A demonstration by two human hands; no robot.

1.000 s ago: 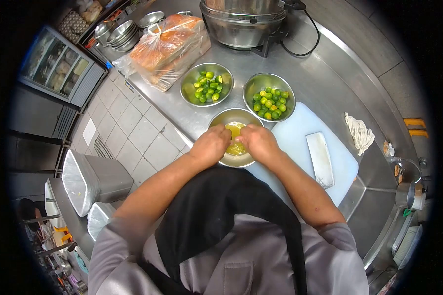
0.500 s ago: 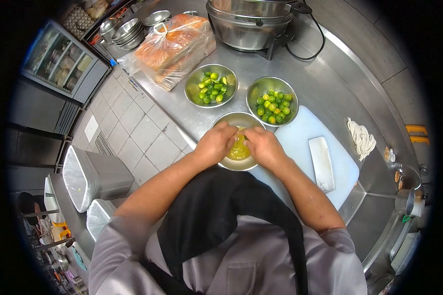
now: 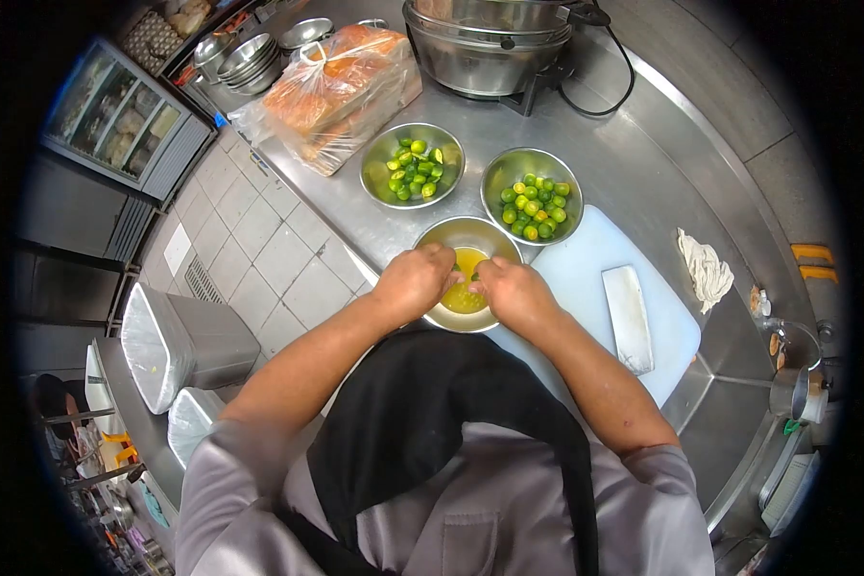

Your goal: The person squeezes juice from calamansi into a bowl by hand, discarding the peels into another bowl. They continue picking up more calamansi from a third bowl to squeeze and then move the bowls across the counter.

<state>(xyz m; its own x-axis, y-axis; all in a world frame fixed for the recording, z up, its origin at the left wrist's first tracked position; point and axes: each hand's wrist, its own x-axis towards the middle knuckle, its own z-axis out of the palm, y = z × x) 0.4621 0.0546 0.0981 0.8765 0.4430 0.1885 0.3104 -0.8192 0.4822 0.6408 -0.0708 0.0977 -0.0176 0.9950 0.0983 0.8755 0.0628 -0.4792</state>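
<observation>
A metal bowl [image 3: 465,228] with yellow-green juice [image 3: 466,300] in its bottom stands close to my apron. My left hand [image 3: 419,281] is over its left side, fingers closed on a small green piece of lime [image 3: 458,273]. From the other side my right hand [image 3: 515,292] pinches another bit of green lime [image 3: 475,276], mostly hidden by the fingers. A small gap separates the two hands, and the juice shows between them. Behind are a bowl [image 3: 374,158] of green lime pieces [image 3: 415,171] and a second bowl [image 3: 494,173] of cut green-and-yellow limes [image 3: 535,205].
On the right lies a white cutting board [image 3: 586,259] with a broad blade [image 3: 628,320] on it; a crumpled cloth [image 3: 704,271] is beyond. Bagged bread [image 3: 341,91] and a large metal pot [image 3: 490,58] stand at the back. Lined bins [image 3: 154,346] are at left.
My hands have drawn slightly apart over the bowl, so more of the juice shows between them. Green lime now shows at the fingertips of each hand.
</observation>
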